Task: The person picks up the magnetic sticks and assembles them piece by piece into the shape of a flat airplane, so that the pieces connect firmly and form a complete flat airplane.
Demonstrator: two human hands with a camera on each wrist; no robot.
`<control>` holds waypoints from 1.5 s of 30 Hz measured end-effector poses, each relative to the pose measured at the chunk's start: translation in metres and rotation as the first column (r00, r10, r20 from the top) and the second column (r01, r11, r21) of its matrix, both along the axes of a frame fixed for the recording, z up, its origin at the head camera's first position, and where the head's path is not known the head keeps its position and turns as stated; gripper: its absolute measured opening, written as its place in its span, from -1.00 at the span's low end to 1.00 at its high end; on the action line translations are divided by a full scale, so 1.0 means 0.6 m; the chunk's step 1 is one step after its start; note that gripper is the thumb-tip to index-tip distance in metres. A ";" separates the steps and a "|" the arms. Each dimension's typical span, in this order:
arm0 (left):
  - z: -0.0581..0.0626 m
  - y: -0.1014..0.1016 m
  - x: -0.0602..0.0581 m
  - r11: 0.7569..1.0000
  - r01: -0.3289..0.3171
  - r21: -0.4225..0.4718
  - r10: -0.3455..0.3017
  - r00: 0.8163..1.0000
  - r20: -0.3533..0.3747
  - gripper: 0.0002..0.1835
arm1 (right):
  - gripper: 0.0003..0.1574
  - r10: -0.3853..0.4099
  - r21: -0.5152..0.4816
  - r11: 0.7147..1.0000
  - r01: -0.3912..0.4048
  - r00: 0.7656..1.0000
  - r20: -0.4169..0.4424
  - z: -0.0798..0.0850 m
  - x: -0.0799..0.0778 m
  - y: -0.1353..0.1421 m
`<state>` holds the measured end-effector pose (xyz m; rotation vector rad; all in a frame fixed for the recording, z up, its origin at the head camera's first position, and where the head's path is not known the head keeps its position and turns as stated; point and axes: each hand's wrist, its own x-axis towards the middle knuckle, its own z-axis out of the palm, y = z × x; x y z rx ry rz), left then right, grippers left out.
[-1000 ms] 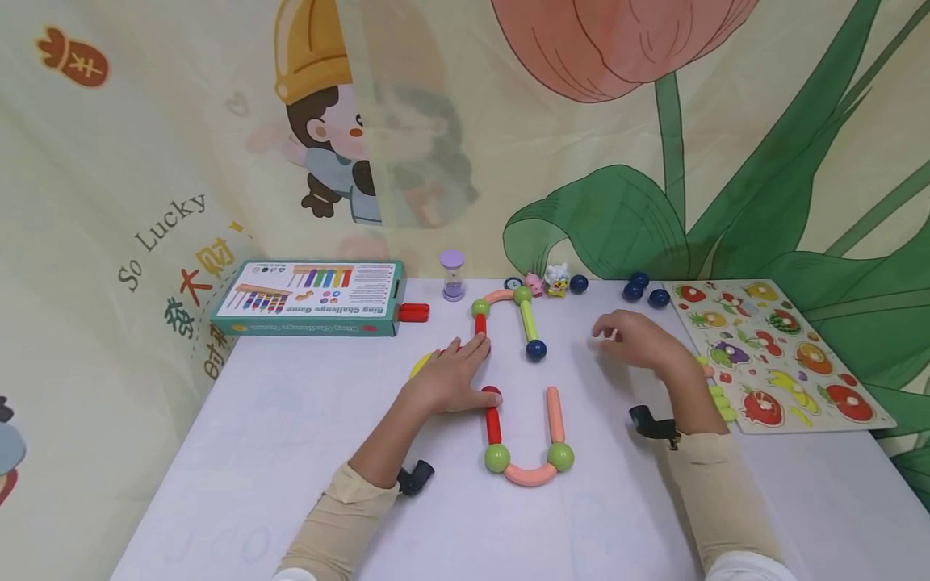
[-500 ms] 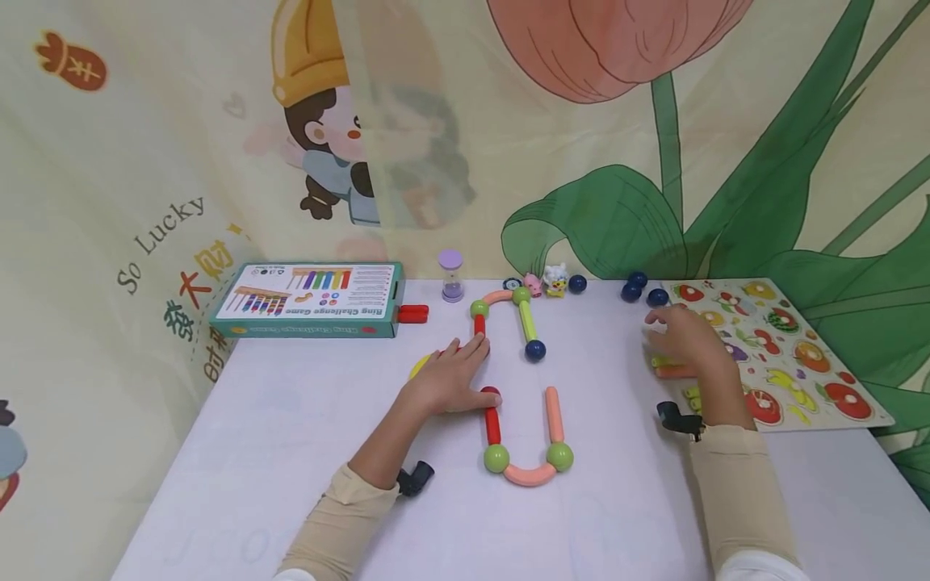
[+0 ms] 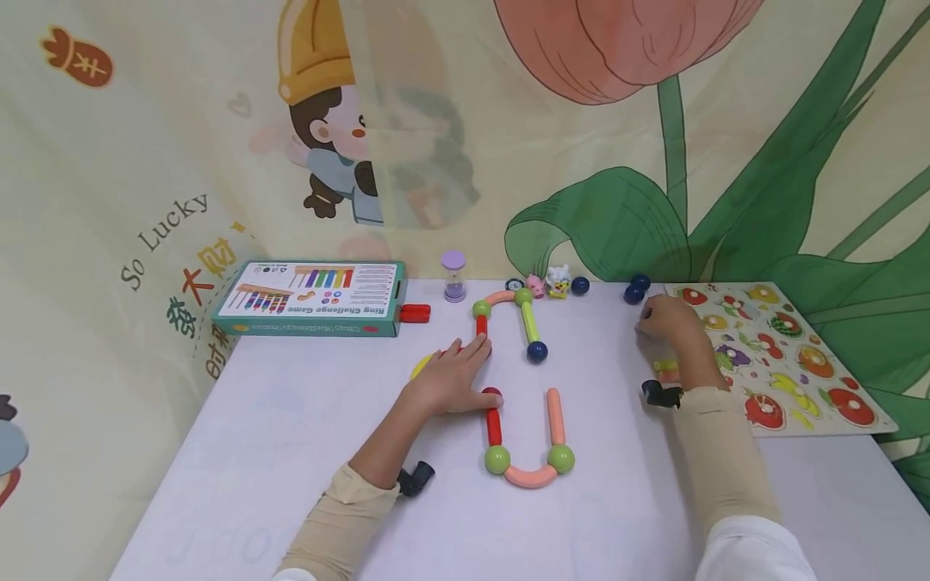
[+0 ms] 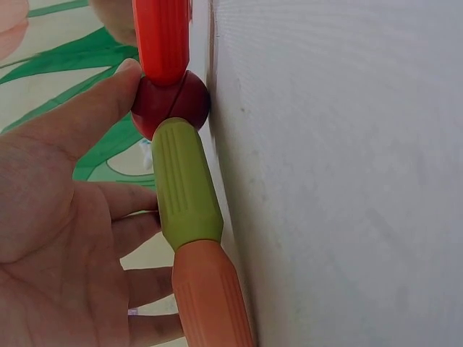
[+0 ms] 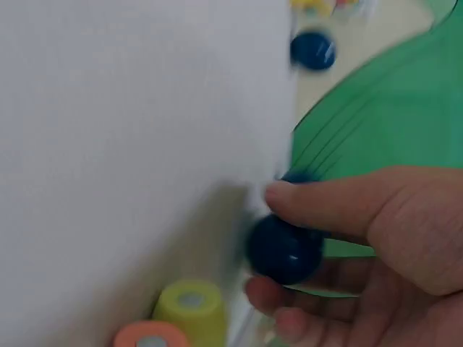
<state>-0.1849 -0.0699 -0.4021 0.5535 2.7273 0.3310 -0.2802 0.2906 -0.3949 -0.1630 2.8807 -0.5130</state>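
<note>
My left hand [image 3: 445, 383] lies with fingers spread over a chain of building sticks and balls. In the left wrist view its thumb touches a dark red ball [image 4: 155, 108] between a red stick [image 4: 163, 36] and a lime green stick [image 4: 187, 181]; an orange stick [image 4: 213, 289] follows. The front of the chain bends through a curved pink piece [image 3: 530, 478] and two green balls to a straight pink stick [image 3: 555, 415]. My right hand [image 3: 670, 323], near the fruit board, pinches a dark blue ball [image 5: 286, 253] between thumb and fingers.
Two blue balls [image 3: 634, 294] lie behind my right hand, another [image 3: 580, 286] beside small animal figures [image 3: 558, 281]. A fruit puzzle board [image 3: 799, 411] lies right, with stick ends [image 3: 665, 367] at its edge. A purple sand timer [image 3: 454, 276] and a game box [image 3: 312, 328] stand back left.
My right hand moves right, then back toward the blue balls, and now pinches one that lay by the board's corner. The left hand stays put.
</note>
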 end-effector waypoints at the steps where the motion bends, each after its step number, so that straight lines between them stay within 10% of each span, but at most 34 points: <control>1: 0.000 0.001 0.000 1.000 0.003 -0.001 -0.003 1.000 0.001 0.04 | -0.75 0.026 -0.022 0.999 -0.026 1.000 0.013 0.002 0.012 -0.015; 8: 0.003 0.001 0.000 1.000 0.003 -0.012 -0.004 1.000 -0.012 0.03 | -0.78 0.218 -0.140 0.966 -0.219 0.976 -0.026 -0.013 0.115 -0.164; 16: 0.001 0.002 -0.001 1.000 0.004 -0.012 -0.004 1.000 -0.003 0.04 | -0.47 0.201 -0.135 0.972 -0.192 0.978 0.053 -0.039 0.185 -0.246; 29: 0.003 0.004 0.001 1.000 -0.008 -0.026 0.007 1.000 -0.020 0.03 | -0.55 0.272 -0.193 0.946 -0.260 0.962 0.037 -0.028 0.180 -0.226; 45: 0.010 -0.022 -0.018 0.997 -0.063 0.042 0.064 0.997 -0.042 -0.04 | -0.70 0.138 -0.234 0.962 -0.141 0.990 -0.027 -0.017 0.154 -0.196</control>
